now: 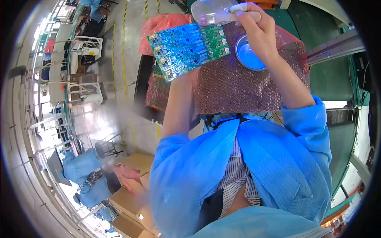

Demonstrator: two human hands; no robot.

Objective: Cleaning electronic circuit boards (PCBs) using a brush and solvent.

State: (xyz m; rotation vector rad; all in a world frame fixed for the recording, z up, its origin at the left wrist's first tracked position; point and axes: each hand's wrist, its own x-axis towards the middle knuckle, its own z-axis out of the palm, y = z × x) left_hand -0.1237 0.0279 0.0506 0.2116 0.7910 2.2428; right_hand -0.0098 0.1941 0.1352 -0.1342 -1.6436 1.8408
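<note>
A panel of green circuit boards (189,48), washed in blue light, is held up tilted at the upper middle. My left hand (192,75) supports it from beneath at its near edge; the board hides most of the fingers. Past the panel's far right corner, my right hand (258,33) is closed around the white handle (250,16) of a clear, pale, rounded tool (208,10) whose exact kind I cannot make out. White covers show on the fingertips. Below that hand, a round metal-rimmed dish (249,55) glows blue on pinkish bubble wrap (234,89).
Pink bubble wrap (158,29) lies behind the panel, and more wrap (154,91) sits in a dark bin (141,85) on the left. A metal post (337,49) stands at right. Cardboard boxes (131,198) are at lower left, near people in blue workwear (83,166).
</note>
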